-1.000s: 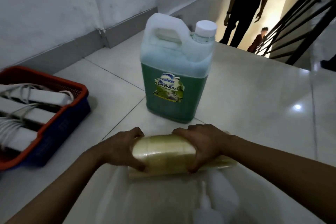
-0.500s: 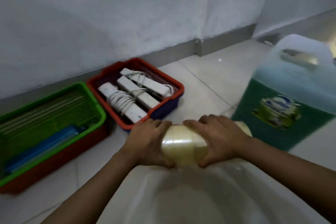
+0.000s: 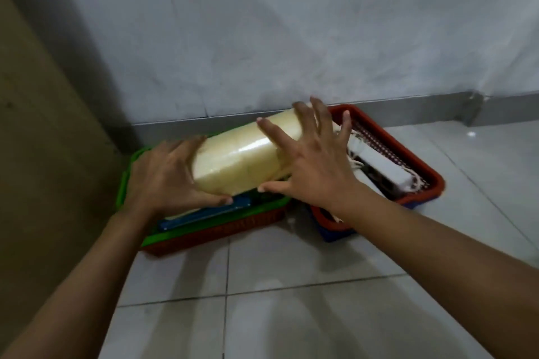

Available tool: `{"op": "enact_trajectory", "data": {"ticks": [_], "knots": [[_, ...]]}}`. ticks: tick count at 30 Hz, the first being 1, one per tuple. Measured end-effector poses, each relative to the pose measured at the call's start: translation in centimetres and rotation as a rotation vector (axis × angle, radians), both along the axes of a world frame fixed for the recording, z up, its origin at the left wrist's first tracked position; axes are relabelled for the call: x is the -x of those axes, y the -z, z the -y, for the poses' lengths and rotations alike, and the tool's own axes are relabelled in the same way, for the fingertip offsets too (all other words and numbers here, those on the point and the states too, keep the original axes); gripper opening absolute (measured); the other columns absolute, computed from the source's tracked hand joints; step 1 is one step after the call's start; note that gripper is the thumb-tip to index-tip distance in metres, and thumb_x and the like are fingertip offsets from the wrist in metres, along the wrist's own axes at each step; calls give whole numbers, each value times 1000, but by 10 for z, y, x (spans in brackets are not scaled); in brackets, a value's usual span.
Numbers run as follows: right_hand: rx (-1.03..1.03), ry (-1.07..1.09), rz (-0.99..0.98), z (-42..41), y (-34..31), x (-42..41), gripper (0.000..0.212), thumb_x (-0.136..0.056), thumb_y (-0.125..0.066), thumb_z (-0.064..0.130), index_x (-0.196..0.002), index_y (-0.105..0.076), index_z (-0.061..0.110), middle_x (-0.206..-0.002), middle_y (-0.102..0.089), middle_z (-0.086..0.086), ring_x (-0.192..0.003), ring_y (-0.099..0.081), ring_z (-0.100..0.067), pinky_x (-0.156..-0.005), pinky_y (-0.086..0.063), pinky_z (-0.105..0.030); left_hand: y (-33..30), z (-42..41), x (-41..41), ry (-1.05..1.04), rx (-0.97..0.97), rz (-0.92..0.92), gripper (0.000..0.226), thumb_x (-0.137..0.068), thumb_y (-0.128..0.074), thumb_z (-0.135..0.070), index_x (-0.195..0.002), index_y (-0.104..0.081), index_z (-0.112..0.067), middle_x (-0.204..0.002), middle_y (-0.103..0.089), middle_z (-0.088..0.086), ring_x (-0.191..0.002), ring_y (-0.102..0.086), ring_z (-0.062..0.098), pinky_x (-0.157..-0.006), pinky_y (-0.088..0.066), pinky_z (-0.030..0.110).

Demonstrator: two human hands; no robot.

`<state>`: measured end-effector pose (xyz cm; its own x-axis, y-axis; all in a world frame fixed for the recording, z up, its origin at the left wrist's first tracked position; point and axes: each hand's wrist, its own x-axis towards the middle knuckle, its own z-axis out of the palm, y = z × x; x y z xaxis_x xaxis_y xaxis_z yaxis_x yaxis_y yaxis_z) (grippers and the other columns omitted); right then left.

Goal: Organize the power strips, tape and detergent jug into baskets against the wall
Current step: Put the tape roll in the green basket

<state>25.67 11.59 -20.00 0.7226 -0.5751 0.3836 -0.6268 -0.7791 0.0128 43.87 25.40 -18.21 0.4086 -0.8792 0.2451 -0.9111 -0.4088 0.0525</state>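
A long shrink-wrapped pack of clear tape rolls (image 3: 239,160) hangs tilted just above the green basket (image 3: 124,183) by the wall. My left hand (image 3: 163,178) grips its near left end. My right hand (image 3: 315,166) presses on its right part, fingers splayed and thumb under the lower edge. To the right, the red basket (image 3: 408,154) holds white power strips (image 3: 379,166) with coiled cords, partly hidden by my right hand. The detergent jug is out of view.
A blue flat item (image 3: 204,214) lies in the green basket, which is nested in a red-brown one (image 3: 233,227). A tan vertical surface (image 3: 43,154) closes off the left side. Pale floor tiles (image 3: 291,300) stretch in front of the baskets.
The view swung left from the jug to the baskets. Both hands carried the tape pack forward and left to over the green basket. My right fingers have spread.
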Motion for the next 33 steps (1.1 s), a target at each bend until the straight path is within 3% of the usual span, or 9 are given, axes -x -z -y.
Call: {"op": "enact_trajectory", "data": {"ticks": [2, 6, 10, 14, 18, 21, 24, 27, 33], "knots": [[-96, -32, 15, 4, 6, -32, 105, -57, -63, 78, -144, -13, 49, -156, -8, -18, -143, 4, -41, -105, -18, -68, 4, -3, -25, -50, -2, -6, 117, -35, -54, -85, -136, -45, -25, -121, -63, 11, -104, -58, 31, -82, -49, 39], [-211, -78, -14, 9, 28, -78, 99, -61, -64, 75, -143, -14, 50, -154, -9, -17, -142, 1, -42, -102, -30, -61, 21, -1, -71, -71, -75, 15, 117, -33, -58, -85, -134, -45, -29, -121, -63, 7, -107, -58, 29, -85, -49, 39], [-274, -76, -76, 10, 56, -97, 98, -64, -61, 76, -144, -11, 50, -154, -12, -20, -141, -2, -43, -104, -28, -59, 45, 3, -94, -68, -161, -44, 117, -33, -68, -83, -136, -41, -33, -133, -57, -1, -118, -54, 25, -94, -46, 37], [-396, -58, -121, 15, 71, -104, 92, -69, -55, 76, -145, -9, 51, -155, -8, -18, -142, 0, -43, -108, -21, -60, 53, 15, -109, -40, -236, -110, 116, -35, -63, -84, -137, -40, -34, -137, -55, -4, -123, -52, 23, -95, -44, 36], [-514, -61, -129, 21, 84, -102, 70, -82, -43, 71, -144, -19, 49, -156, -14, -17, -142, -4, -39, -113, -18, -57, 74, 19, -116, -25, -289, -290, 109, -40, -64, -79, -135, -45, -29, -133, -58, 0, -118, -55, 23, -92, -45, 33], [-542, -77, -169, 20, 91, -99, 59, -89, -35, 65, -145, -24, 46, -156, -15, -16, -143, -4, -37, -114, -19, -55, 93, 15, -117, 5, -297, -403, 106, -47, -48, -86, -134, -48, -26, -134, -57, 2, -119, -55, 23, -98, -45, 35], [-552, -122, -201, 19, 90, -93, 56, -94, -31, 58, -147, -22, 41, -158, -10, -17, -145, -1, -37, -117, -14, -53, 88, 19, -113, 57, -178, -539, 106, -59, -15, -95, -123, -59, -23, -127, -63, 5, -115, -57, 22, -100, -43, 39], [-517, -158, -208, 16, 85, -79, 54, -96, -30, 55, -146, -27, 37, -157, -15, -17, -144, -9, -37, -116, -17, -51, 79, 30, -90, 125, -86, -502, 101, -68, -11, -88, -123, -58, -18, -127, -61, 8, -117, -55, 23, -103, -42, 43], [-447, -236, -345, 1, 65, 3, 57, -94, -33, 56, -146, -26, 32, -145, -37, -12, -132, -37, -33, -106, -29, -51, 60, 57, 13, 256, -39, -333, 69, -83, -29, -64, -122, -54, -14, -124, -57, 11, -119, -51, 26, -103, -40, 43]]}}
